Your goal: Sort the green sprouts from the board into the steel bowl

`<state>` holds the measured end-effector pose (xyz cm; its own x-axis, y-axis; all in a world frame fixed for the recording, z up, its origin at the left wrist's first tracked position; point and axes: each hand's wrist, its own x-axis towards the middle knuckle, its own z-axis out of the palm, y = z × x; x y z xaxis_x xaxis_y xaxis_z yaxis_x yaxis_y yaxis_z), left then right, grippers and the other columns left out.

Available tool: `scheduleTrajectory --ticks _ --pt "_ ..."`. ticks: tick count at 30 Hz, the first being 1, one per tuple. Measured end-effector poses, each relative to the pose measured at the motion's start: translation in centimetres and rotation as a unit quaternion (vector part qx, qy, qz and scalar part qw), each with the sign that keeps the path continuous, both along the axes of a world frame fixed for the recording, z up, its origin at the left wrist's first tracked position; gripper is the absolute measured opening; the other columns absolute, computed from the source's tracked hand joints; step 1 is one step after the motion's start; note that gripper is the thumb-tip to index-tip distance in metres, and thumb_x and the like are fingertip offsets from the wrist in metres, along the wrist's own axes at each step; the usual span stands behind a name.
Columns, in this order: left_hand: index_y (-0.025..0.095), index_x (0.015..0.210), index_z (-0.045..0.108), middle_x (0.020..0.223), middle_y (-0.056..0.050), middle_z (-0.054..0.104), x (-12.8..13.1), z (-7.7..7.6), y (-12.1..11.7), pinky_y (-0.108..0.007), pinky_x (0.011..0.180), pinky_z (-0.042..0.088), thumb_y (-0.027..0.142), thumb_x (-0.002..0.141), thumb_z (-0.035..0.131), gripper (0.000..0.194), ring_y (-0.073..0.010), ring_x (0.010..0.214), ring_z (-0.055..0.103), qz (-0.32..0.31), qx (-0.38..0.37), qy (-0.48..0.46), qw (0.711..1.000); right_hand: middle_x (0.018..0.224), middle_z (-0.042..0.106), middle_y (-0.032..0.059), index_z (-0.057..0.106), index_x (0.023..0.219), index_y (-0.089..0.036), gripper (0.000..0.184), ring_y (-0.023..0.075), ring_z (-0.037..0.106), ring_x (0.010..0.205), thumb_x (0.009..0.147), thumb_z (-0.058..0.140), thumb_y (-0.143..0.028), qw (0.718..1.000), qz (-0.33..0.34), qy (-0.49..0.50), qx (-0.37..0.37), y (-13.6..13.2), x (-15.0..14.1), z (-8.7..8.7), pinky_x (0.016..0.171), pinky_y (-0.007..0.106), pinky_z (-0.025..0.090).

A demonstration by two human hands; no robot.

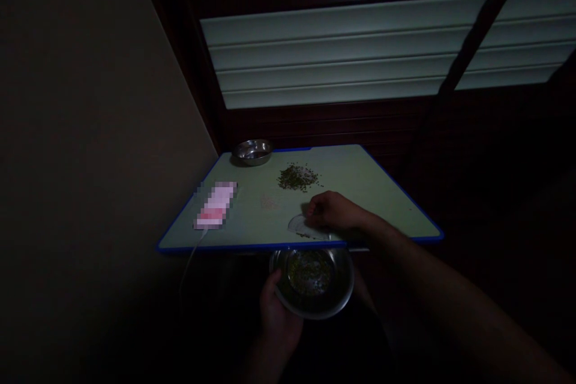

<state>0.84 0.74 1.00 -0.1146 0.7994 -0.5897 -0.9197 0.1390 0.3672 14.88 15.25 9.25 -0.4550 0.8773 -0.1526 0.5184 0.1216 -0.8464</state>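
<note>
Just below the table's front edge, my left hand (279, 315) grips a shiny metal bowl (339, 300) by its left side, thumb on the rim. Small green beans (306, 273) cover part of the bowl's bottom. My right hand (333, 210) is over the front of the table with its fingers curled closed; whatever they hold is hidden. Under and beside these fingers is a pale, see-through round piece (297, 226), with a few dark beans along its lower edge. Farther back lies a loose pile of green beans (297, 177).
The light green tabletop (360, 174) has a blue rim. A second metal bowl (253, 153) stands at its back left corner. A phone (216, 205) with a white cable (191, 258) lies at the left. A dark slatted door (337, 60) rises behind; the room is dim.
</note>
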Motion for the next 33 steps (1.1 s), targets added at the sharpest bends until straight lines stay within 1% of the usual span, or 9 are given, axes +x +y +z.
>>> scheduleTrajectory --ticks 7,12,15,17,20,23,25,28,33 --pt "0.018 0.100 0.072 0.084 -0.008 0.077 0.0 -0.2 0.0 -0.041 0.086 0.052 0.025 0.080 0.057 0.027 -0.0256 0.086 0.070 0.000 0.027 -0.008 1.000 0.058 0.058 -0.0038 0.063 0.073 -0.016 0.012 0.0082 0.050 0.050 0.065 0.070 -0.020 0.997 0.079 0.012 -0.014 -0.8 0.2 0.4 0.050 0.021 0.039" --pt "0.017 0.095 0.073 0.080 -0.008 0.077 -0.1 -0.1 0.1 -0.042 0.087 0.051 0.025 0.080 0.056 0.025 -0.0259 0.087 0.070 -0.006 0.018 -0.009 1.000 0.062 0.060 -0.0034 0.063 0.076 -0.016 0.014 0.0081 0.050 0.053 0.065 0.070 -0.021 0.993 0.104 0.044 -0.030 -0.9 0.4 0.1 0.055 0.022 0.042" --pt "0.018 0.093 0.073 0.080 -0.007 0.077 -0.1 0.1 0.0 -0.043 0.088 0.051 0.026 0.080 0.056 0.023 -0.0253 0.086 0.070 -0.006 0.006 -0.005 1.000 0.062 0.060 -0.0034 0.061 0.078 -0.016 0.017 0.0082 0.050 0.052 0.064 0.069 -0.021 0.992 0.096 0.071 -0.050 -0.6 0.6 0.4 0.054 0.022 0.041" --pt "0.017 0.093 0.073 0.081 -0.007 0.077 -0.1 0.1 0.0 -0.043 0.088 0.051 0.026 0.080 0.056 0.023 -0.0247 0.085 0.070 -0.002 0.005 -0.002 1.000 0.060 0.058 -0.0035 0.060 0.078 -0.015 0.017 0.0085 0.049 0.051 0.063 0.067 -0.021 0.992 0.065 0.096 -0.040 0.3 1.0 0.8 0.052 0.022 0.040" --pt "0.017 0.092 0.073 0.082 -0.007 0.077 0.0 -0.1 -0.1 -0.042 0.087 0.051 0.026 0.080 0.056 0.023 -0.0237 0.083 0.070 0.007 0.003 0.002 1.000 0.060 0.058 -0.0025 0.060 0.076 -0.016 0.015 0.0092 0.051 0.053 0.065 0.065 -0.024 0.991 -0.043 0.115 0.061 2.7 1.9 1.2 0.053 0.022 0.040" --pt "0.017 0.092 0.073 0.086 -0.008 0.077 0.0 -0.5 -0.3 -0.042 0.087 0.051 0.026 0.080 0.056 0.023 -0.0239 0.083 0.070 0.006 -0.003 0.004 1.000 0.064 0.060 -0.0005 0.061 0.077 -0.016 0.013 0.0109 0.052 0.054 0.067 0.063 -0.024 0.961 -0.211 0.056 0.168 5.6 3.3 0.7 0.053 0.023 0.040" --pt "0.017 0.092 0.074 0.089 -0.009 0.077 0.0 -0.8 -0.3 -0.043 0.088 0.051 0.025 0.080 0.057 0.022 -0.0247 0.085 0.070 -0.002 0.002 -0.001 1.000 0.071 0.064 0.0020 0.063 0.079 -0.016 0.013 0.0129 0.055 0.061 0.068 0.062 -0.023 0.933 -0.283 -0.005 0.222 6.9 4.2 0.1 0.058 0.024 0.041" --pt "0.016 0.089 0.075 0.089 -0.010 0.077 0.0 -1.3 -0.4 -0.042 0.090 0.050 0.023 0.079 0.058 0.020 -0.0252 0.086 0.070 -0.009 0.010 -0.012 1.000 0.078 0.068 0.0039 0.066 0.086 -0.018 0.017 0.0156 0.059 0.069 0.073 0.059 -0.025 0.906 -0.311 -0.079 0.276 7.4 4.7 -1.0 0.064 0.026 0.042" --pt "0.019 0.094 0.075 0.090 -0.008 0.077 0.1 -1.3 -0.6 -0.043 0.094 0.048 0.019 0.079 0.059 0.022 -0.0252 0.091 0.070 0.000 0.048 -0.035 0.998 0.086 0.072 0.0065 0.068 0.098 -0.019 0.024 0.0185 0.063 0.076 0.078 0.056 -0.025 0.900 -0.274 -0.149 0.305 6.2 4.0 -1.5 0.068 0.028 0.043"
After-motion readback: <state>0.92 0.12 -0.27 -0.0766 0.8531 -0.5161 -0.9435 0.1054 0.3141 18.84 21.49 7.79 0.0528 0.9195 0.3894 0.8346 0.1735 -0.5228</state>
